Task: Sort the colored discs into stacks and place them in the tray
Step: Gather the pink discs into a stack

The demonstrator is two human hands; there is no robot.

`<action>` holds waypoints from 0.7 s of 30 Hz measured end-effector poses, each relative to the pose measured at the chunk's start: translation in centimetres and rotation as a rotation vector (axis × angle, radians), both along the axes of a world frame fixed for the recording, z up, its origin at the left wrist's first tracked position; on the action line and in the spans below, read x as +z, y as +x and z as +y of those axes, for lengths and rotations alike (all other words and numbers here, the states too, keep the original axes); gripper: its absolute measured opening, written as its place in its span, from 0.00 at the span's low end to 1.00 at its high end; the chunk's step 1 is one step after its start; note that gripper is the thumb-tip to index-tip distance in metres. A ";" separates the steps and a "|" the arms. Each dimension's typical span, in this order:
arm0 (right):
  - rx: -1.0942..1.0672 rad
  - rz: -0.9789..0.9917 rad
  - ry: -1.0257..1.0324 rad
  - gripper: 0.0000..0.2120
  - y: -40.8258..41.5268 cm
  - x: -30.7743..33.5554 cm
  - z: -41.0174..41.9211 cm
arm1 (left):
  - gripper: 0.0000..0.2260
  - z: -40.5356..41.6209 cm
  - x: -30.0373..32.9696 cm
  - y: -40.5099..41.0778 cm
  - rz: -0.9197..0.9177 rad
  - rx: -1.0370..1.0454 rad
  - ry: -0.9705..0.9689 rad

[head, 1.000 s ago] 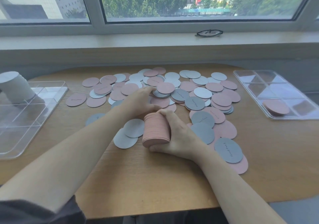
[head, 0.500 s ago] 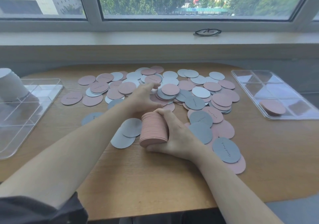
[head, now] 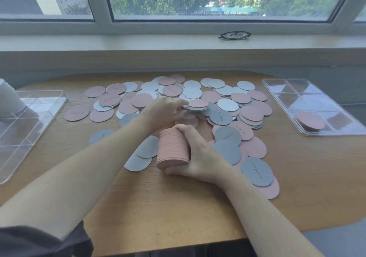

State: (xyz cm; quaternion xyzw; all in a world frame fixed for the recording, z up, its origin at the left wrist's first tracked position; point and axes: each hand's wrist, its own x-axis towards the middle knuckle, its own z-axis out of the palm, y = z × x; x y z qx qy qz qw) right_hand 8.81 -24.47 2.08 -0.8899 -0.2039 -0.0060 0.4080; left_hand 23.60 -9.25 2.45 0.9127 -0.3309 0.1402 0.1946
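Pink stack (head: pixel 172 149) at frame centre, clasped on edge by right hand (head: pixel 200 157), likely ready for additions. Left hand (head: pixel 164 111) pinches pink disc (head: pixel 197 104) above scattered pile (head: pixel 227 106). Tray (head: pixel 309 106) right edge, one pink pile inside.

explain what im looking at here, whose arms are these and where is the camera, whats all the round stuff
There is no machine here: these are a person's two bare arms, filmed by one wide-angle camera worn on their head, looking forward and down.

On the wooden table lies a loose pile of flat discs, some pink, some grey. The person is sorting them by colour.

The right hand grips a thick stack of pink discs, tipped on its side. The left hand reaches into the pile and pinches a few discs with a pink disc on top.

A clear divided tray on the right already holds a short pink stack. Another clear tray sits on the left. Glasses lie on the windowsill.
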 end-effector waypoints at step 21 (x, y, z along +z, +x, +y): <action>-0.009 0.028 -0.005 0.46 -0.2 0.1 0.0 | 0.11 7.2 0.4 -2.6 -0.011 0.183 -0.298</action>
